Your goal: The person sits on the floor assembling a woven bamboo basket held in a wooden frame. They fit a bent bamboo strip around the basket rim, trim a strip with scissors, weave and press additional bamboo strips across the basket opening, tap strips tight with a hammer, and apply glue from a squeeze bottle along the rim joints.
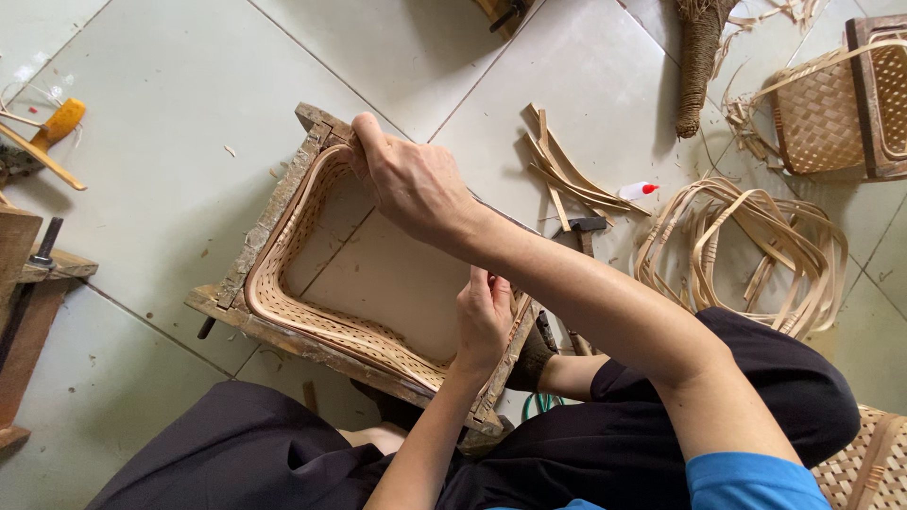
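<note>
While the woven band (312, 312) is already lining the wooden frame (248, 253), right hand (413, 181) is pinching its far corner rim, left hand (483, 316) is gripping the near edge, fingers curled; rim binding apparently unfinished

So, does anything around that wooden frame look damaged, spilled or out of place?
Nothing is spilled. The wooden frame is rough and chipped along its edges, with small flakes on the tiled floor. Loose cane strips lie scattered beside a small glue bottle lying on its side.

The right hand (411, 184) is reaching far forward, arm extended, fingers (364, 132) curled and pinching down. The left hand (484, 316) is gripping nearer the body, wrist bent upward.
</note>
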Demonstrator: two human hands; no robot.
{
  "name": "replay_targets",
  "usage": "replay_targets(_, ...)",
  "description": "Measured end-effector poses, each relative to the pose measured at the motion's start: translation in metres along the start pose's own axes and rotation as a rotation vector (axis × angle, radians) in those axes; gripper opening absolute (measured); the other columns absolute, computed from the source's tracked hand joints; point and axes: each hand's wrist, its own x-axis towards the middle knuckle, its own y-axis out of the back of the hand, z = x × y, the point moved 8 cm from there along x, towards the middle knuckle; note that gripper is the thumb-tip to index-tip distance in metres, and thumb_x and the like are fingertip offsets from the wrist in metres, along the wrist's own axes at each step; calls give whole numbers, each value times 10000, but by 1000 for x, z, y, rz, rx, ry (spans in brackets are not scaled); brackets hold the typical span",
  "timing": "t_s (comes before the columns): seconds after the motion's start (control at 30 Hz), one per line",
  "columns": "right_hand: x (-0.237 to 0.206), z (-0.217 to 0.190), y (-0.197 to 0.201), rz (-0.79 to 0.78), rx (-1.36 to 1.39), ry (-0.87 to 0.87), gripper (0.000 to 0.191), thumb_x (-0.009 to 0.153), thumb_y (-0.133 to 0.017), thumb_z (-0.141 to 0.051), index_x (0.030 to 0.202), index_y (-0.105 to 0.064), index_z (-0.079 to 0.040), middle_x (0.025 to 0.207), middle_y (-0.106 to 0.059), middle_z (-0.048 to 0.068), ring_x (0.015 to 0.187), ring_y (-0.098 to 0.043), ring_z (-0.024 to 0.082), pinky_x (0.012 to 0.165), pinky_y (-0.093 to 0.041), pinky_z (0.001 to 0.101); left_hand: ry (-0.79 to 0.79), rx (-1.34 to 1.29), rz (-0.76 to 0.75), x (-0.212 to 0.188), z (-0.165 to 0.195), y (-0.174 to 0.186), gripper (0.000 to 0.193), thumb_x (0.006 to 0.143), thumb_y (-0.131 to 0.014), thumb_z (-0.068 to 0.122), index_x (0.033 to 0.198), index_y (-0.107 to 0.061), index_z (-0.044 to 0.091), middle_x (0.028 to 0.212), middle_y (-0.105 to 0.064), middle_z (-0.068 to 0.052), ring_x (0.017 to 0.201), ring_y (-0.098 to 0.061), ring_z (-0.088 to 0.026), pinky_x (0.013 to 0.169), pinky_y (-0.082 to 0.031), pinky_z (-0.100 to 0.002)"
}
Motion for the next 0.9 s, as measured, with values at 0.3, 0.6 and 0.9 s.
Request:
replay_targets(0.3, 5, 15, -15, -116, -31, -66, 235, 1109, -457, -253, 1048, -450, -25, 611, -602, 83, 405, -504, 180, 323, -384, 378, -27, -44, 21, 3, 9, 2, 156, 1092, -523, 80, 1218, -542, -9, 887, -703, -108, 812, -751, -214, 682, -600, -355)
replay_targets(0.6, 36, 30, -102, -257, -112, 54, 195, 867, -578, 3, 1027, -470, 31, 733, -700, 216, 705, -704, 416, 556, -545, 517, 134, 107, 129, 21, -20, 25, 307, 986, -544, 17, 1271, -519, -94, 937, -718, -259, 836, -718, -396, 676, -565, -459)
replay_targets(0.9, 36, 28, -164, -489, -164, 3, 165, 881, -567, 2, 1029, -520, 59, 823, -717, 221, 751, -740, 365, 574, -592, 465, 183, 107, 119, 22, -45, 35, 356, 921, -533, -136, 1270, -462, -152, 890, -710, -239, 771, -733, -324, 687, -608, -391)
